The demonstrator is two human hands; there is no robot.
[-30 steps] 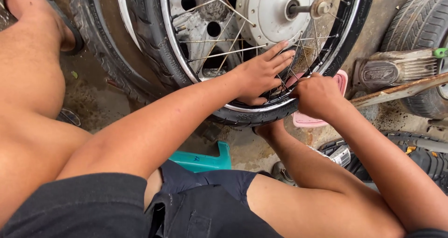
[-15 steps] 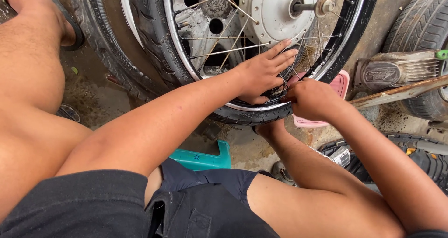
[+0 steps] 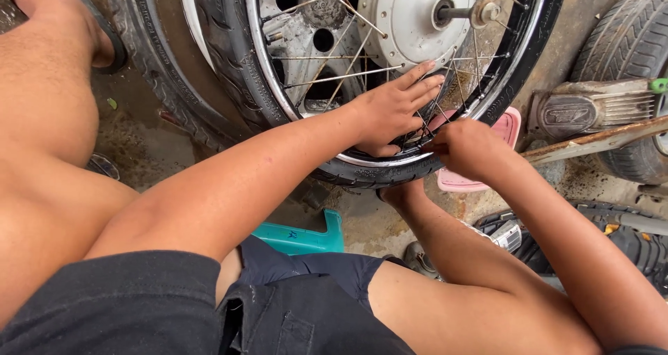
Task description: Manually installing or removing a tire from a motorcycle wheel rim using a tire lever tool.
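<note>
Two hands work at the lower rim of a spoked wheel (image 3: pixel 292 84) that stands on the wet floor (image 3: pixel 139 139), between the person's knees. The left hand (image 3: pixel 393 111) lies flat with fingers spread on the spokes (image 3: pixel 334 73). The right hand (image 3: pixel 470 146) is closed, pinching something small at the rim; what it is I cannot tell. A pink sandal (image 3: pixel 504 129) lies behind.

The floor (image 3: pixel 146 146) is rough concrete, stained dark and damp, with grit and a small green leaf (image 3: pixel 113 103) lying on it. Worn car tyres (image 3: pixel 619 42) lean or lie along the right edge, and a rusty metal bar (image 3: pixel 591 145) runs across in front of them. A low teal plastic stool (image 3: pixel 306 238) and a pink sandal (image 3: pixel 480 178) sit on the ground in flat, even daylight.
</note>
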